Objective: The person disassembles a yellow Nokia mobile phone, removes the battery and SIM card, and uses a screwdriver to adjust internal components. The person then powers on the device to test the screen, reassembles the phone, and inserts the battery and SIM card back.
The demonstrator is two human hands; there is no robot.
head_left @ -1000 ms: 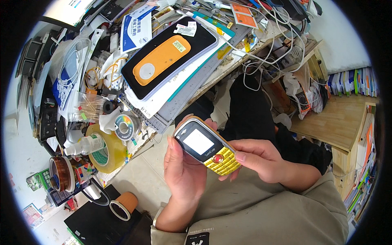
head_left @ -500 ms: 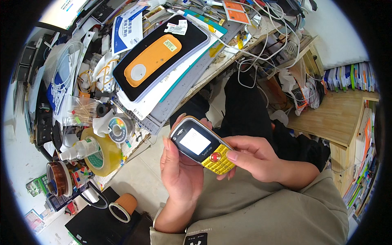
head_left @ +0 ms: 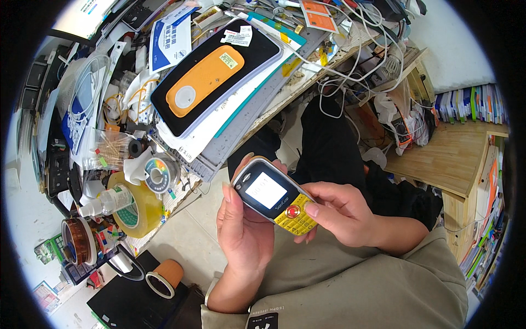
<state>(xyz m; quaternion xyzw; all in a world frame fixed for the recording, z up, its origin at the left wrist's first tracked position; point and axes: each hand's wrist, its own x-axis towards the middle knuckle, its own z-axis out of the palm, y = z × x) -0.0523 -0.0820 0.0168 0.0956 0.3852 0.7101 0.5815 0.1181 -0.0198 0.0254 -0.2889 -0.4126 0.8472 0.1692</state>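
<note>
A keypad mobile phone [head_left: 273,196] with yellow keys, a red-ringed round button and a lit white screen is held over my lap, tilted toward me. My left hand [head_left: 244,219] wraps the phone from its left edge, thumb along the side and fingertips showing behind the top. My right hand [head_left: 338,211] grips the lower right end, its thumb on the keys beside the round button and its other fingers mostly hidden underneath. On the workbench lies an orange phone back cover [head_left: 205,81], with a round white sticker and a yellow label, on a black padded tray [head_left: 253,54].
Papers, tools and cables crowd the bench. At its near left stand a spray bottle [head_left: 104,202], a large roll of yellow tape [head_left: 143,215] and a solder wire spool [head_left: 160,175]. White cables [head_left: 359,71] hang over the right edge. A wooden shelf unit [head_left: 438,159] stands right.
The phone and both hands have shifted very slightly right and down. Grey marks on the screen look different. The grip is unchanged.
</note>
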